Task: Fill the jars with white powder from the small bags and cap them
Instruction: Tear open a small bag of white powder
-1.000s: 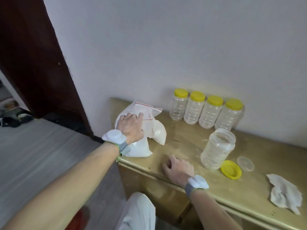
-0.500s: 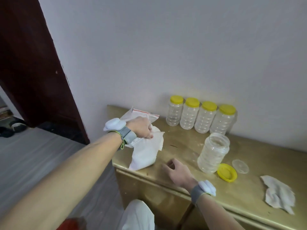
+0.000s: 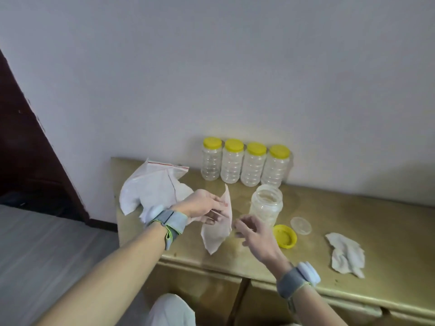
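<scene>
Up front over the near edge of the table (image 3: pixel 376 220), the left hand (image 3: pixel 204 208) pinches a small bag (image 3: pixel 216 238) near its top so it hangs long-axis roughly upright, one corner pointing down. The right hand (image 3: pixel 255 232) hovers just beside it, fingers loosely spread, holding nothing, I'd guess ready to help open it. Just behind stands the open jar (image 3: pixel 266 204), mouth up for pouring, yellow lid (image 3: pixel 285 236) parked beside it; farther back, a big zip bag (image 3: pixel 153 184) and four capped jars (image 3: pixel 244 167) wait by the wall.
</scene>
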Available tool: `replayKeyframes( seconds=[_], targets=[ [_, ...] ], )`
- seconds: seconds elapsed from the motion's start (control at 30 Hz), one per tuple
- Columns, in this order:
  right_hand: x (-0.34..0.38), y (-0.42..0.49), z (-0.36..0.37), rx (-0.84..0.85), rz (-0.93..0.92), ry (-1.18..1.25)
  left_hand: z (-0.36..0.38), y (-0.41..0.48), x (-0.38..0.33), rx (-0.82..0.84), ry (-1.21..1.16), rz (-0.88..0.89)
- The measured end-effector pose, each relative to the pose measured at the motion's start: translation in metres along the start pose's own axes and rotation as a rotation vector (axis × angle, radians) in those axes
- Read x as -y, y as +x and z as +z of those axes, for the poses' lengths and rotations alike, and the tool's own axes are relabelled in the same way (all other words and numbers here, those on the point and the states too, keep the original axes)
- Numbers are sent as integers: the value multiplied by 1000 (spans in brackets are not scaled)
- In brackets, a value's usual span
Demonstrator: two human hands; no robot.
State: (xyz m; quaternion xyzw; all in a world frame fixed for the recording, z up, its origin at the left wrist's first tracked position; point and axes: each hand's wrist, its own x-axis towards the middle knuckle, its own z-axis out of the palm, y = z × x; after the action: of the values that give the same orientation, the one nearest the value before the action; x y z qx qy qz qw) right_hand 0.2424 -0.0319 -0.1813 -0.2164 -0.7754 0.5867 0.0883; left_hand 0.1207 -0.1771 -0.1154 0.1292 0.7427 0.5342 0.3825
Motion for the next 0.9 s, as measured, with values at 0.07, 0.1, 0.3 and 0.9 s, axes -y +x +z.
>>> replayKeyframes(
  seconds=[0.07,0.1,0.3,0.9],
  targets=[
    [12,-5,-7,11,-12,55,1,5,5,-9,22,6],
    [16,-7,-10,14,-16,68,3,8,6,-15,33,10],
    [23,-17,-19,-7,-90,-52,18,16,11,-41,73,69],
    [20,-8,-14,-4,-12,-192,29,18,18,-66,94,141]
  ],
)
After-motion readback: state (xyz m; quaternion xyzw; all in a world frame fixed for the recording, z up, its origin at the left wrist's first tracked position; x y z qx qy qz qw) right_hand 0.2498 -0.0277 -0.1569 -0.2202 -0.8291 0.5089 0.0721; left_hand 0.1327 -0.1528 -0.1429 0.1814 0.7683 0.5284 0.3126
